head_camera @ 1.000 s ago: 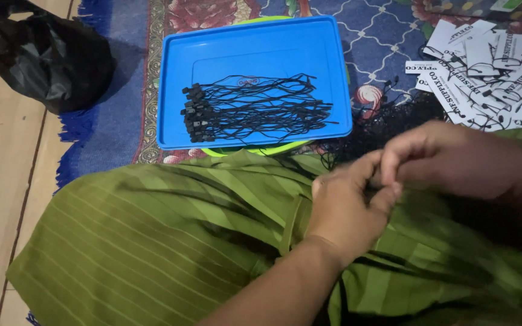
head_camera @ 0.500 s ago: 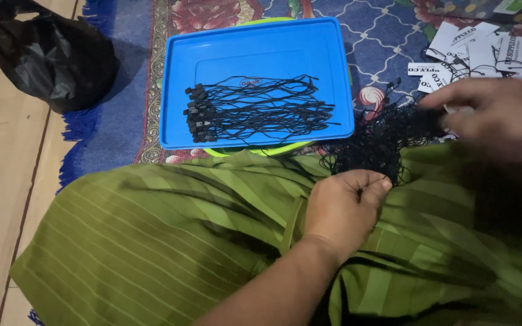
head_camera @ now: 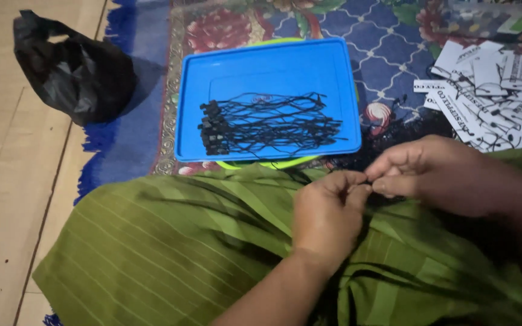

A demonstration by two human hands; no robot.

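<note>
Fingertips of left hand and right hand pinch together over green cloth — blue tray of black cords beyond.

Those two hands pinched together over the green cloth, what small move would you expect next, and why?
Probably the right hand draws the thin black string clear and carries it to the blue tray. The fingertips of both hands meet in a pinch, left hand steadying. Finished strings already lie side by side in the tray, so one more likely joins them. What sits in the pinch is too small to tell.
</note>
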